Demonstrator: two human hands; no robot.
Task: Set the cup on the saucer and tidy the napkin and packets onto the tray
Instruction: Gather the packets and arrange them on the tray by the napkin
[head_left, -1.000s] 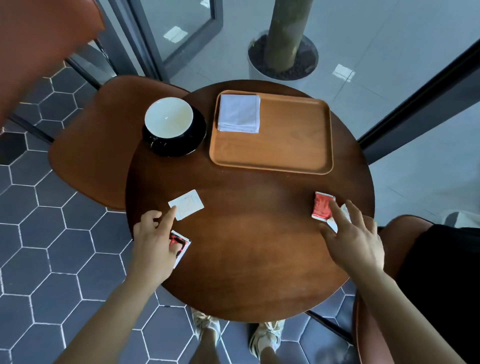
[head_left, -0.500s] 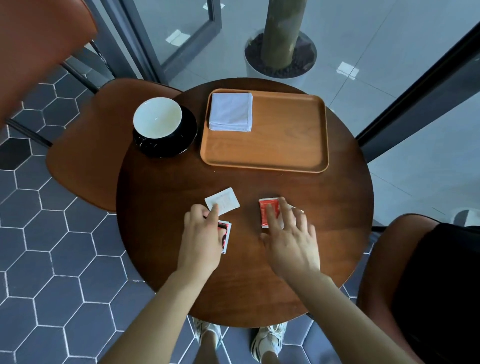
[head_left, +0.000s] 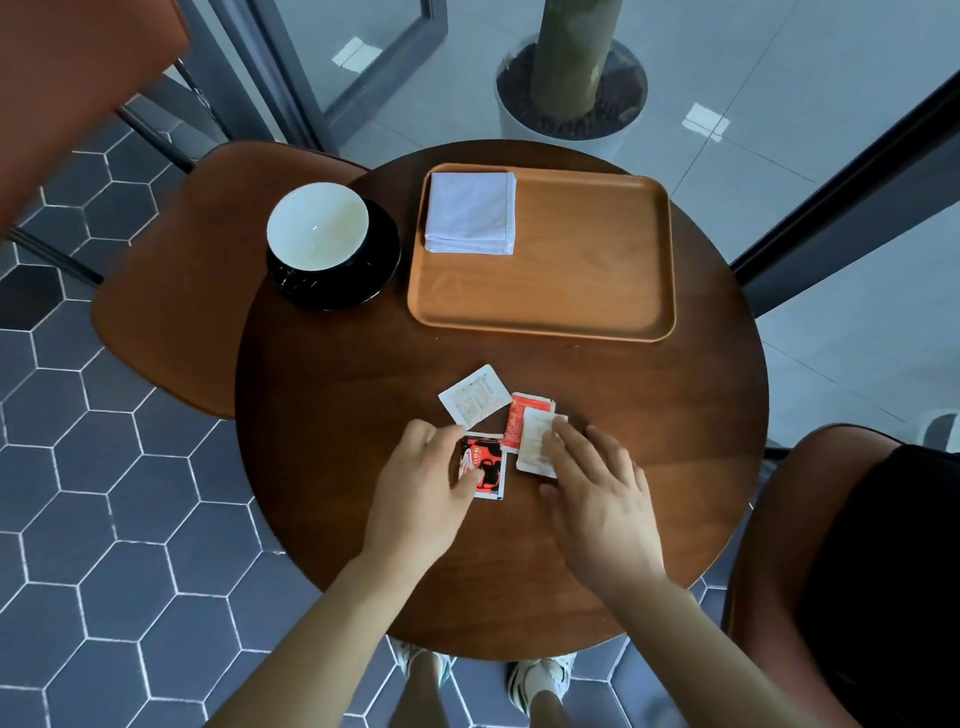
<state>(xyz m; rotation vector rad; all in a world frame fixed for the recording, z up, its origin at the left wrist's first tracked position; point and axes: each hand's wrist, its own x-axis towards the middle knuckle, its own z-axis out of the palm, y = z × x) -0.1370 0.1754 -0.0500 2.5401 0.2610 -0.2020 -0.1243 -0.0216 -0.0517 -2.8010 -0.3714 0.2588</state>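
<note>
Four sachets lie bunched together on the round wooden worktop (head_left: 337, 389) just below the middle of the frame: a white packet (head_left: 475, 395) at the top of the cluster, a red packet (head_left: 519, 421) half under a pale packet (head_left: 535, 441), and a red-and-black packet (head_left: 485, 467) to the left of those two. The right hand (head_left: 597, 493) lies flat, its fingers straight and pressing on the pale packet. The left hand (head_left: 415, 488) covers the left edge of the red-and-black packet with its thumb resting on it; whether it has a real hold cannot be told. These packets look feather-light, thin and limp, probably slick-faced, so they should slide easily but be awkward to lift off flat wood; squaring them into one stack and pinching it by the edges, thumb above and fingers below, seems the surest hold. The wooden tray (head_left: 571, 291) sits in the upper middle with the folded white napkin (head_left: 470, 213) in its upper left corner. The cup (head_left: 317, 226) stands on the black saucer (head_left: 374, 270) at upper left.
</note>
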